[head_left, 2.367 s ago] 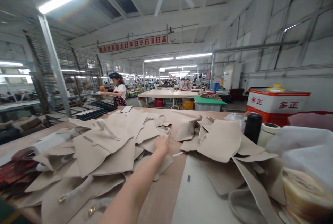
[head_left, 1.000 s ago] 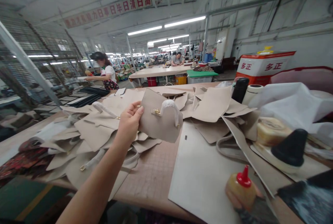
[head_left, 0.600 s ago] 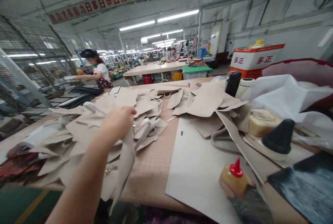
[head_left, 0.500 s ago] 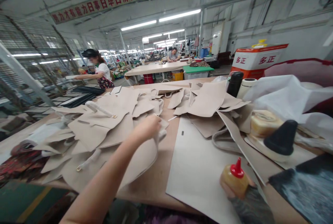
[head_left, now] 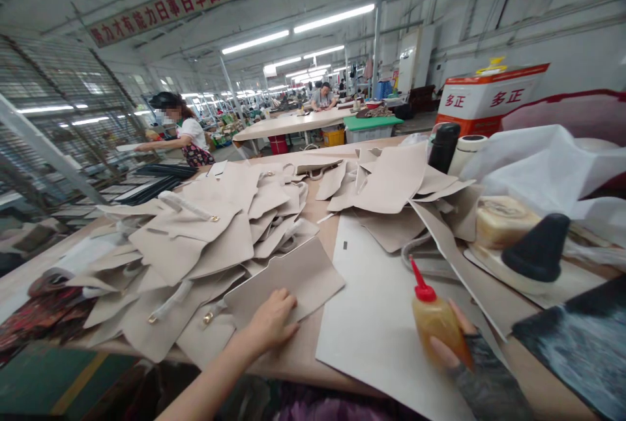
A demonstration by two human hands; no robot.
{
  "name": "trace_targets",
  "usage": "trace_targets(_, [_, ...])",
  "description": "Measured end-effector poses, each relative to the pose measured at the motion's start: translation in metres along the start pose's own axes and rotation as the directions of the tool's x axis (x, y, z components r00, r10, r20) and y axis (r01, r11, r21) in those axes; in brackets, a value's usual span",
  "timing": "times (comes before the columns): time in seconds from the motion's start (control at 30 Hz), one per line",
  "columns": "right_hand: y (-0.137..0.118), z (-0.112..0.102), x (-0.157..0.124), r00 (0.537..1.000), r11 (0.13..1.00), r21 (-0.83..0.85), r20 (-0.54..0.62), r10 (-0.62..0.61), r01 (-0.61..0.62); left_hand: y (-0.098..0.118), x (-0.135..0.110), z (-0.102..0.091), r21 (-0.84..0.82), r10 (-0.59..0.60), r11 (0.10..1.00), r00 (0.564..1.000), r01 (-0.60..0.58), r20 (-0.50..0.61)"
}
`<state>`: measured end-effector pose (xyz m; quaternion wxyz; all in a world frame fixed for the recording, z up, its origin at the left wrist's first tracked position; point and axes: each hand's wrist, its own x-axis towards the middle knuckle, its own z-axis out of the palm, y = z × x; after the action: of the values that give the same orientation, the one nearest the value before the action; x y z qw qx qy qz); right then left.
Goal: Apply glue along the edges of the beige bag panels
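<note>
So the big thing here is the pinkish-brown covered counter point(head_left: 296, 359), and it's pretty loaded. Left side has a sprawling heap of beige, leather-look flat panels point(head_left: 171, 251), some with pale wrapped handles. A second beige pile point(head_left: 391, 180) sits farther back on the right, partly over the back of a large off-white flat board point(head_left: 362, 317). At the far right there's a black slab with whitish smears point(head_left: 577, 336).

The main piece is a single beige, smooth-faced panel point(head_left: 306, 271) at the front of the left heap, its right corner overlapping the board's left edge. The left hand point(head_left: 274, 320) rests on its lower part, fingers spread and thumb apart, so that grip's loose and not clenched on anything.

The right hand point(head_left: 447, 350), in a dark grey sleeve, has its grip wrapped around an amber squeeze bottle point(head_left: 433, 320) above the board, with the pointed red nozzle point(head_left: 423, 290) tilted up and left. Smallest bit: a shiny gold-coloured metal clasp point(head_left: 208, 319) just left of the panel.
</note>
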<state>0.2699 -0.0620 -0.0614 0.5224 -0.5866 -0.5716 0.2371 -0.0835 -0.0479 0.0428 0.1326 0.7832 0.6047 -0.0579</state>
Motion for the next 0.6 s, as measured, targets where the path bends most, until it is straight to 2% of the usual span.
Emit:
trace_targets(0.07, [-0.002,-0.01,0.001,0.994,0.993,0.059,0.049,0.1,-0.103,-0.006,-0.002,0.006,-0.018,0.023,1.0,0.999,-0.024,-0.034])
trace_targets(0.1, [-0.004,-0.015,0.002,0.979,0.98,0.09,0.116,0.165,-0.176,-0.009,-0.002,0.007,-0.033,0.034,0.999,0.998,-0.036,-0.047])
trace_targets(0.17, [-0.012,-0.022,0.005,0.926,0.939,0.142,0.264,0.268,-0.313,-0.012,0.0,0.007,-0.073,0.06,0.995,0.996,-0.065,-0.062])
trace_targets(0.23, [-0.025,-0.027,0.006,0.887,0.891,0.23,0.353,0.299,-0.392,-0.009,0.004,0.007,-0.088,0.062,0.994,0.996,-0.068,-0.066])
trace_targets(0.27, [-0.033,-0.028,0.006,0.884,0.864,0.292,0.359,0.299,-0.411,-0.004,0.006,0.007,-0.087,0.049,0.995,0.996,-0.055,-0.07])
trace_targets(0.37, [-0.048,-0.029,0.007,0.901,0.757,0.49,0.264,0.344,-0.432,0.024,0.015,0.011,-0.134,-0.028,0.991,0.993,0.012,-0.117])
trace_targets(0.43, [-0.048,-0.028,0.009,0.881,0.703,0.541,0.184,0.437,-0.461,0.048,0.022,0.016,-0.21,-0.068,0.977,0.988,0.038,-0.138])
trace_targets(0.53, [-0.031,-0.024,0.013,0.864,0.762,0.423,0.124,0.487,-0.491,0.079,0.035,0.026,-0.266,-0.093,0.961,0.993,0.07,-0.075])
trace_targets(0.6, [-0.017,-0.021,0.015,0.894,0.84,0.318,0.073,0.441,-0.44,0.092,0.043,0.032,-0.237,-0.107,0.967,0.994,0.095,-0.038])
